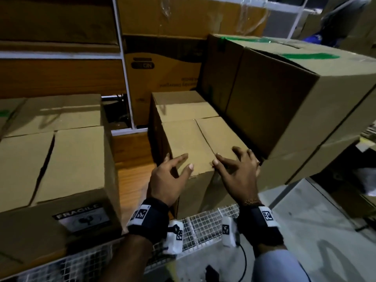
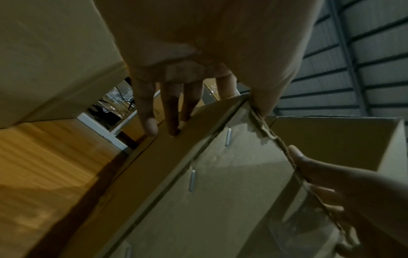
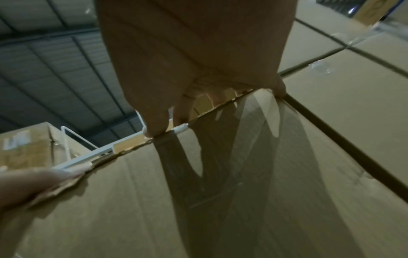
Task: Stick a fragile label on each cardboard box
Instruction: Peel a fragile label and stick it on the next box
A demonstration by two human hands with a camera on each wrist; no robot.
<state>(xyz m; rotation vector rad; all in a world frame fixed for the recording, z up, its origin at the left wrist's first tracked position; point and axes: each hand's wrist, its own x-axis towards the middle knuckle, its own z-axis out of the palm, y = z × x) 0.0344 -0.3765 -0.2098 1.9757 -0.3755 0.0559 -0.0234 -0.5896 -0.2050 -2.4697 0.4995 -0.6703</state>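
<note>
A plain cardboard box (image 1: 189,139) stands in the middle with its top flaps closed. No label shows on its visible faces. My left hand (image 1: 179,165) spans its near left corner, thumb on top and straight fingers (image 2: 150,122) down the side. My right hand (image 1: 234,159) lies spread on the near right part of the top, fingertips (image 3: 154,129) at the edge. Neither hand holds a label. To the left, another cardboard box (image 1: 61,159) carries a black-and-white FRAGILE label (image 1: 81,218) on its front face.
A large box with green marks (image 1: 295,88) sits close against the middle box on the right. A wooden surface (image 1: 132,180) shows between the two near boxes. A white wire mesh rim (image 1: 203,224) runs along the front. White shelving (image 1: 126,78) with more boxes stands behind.
</note>
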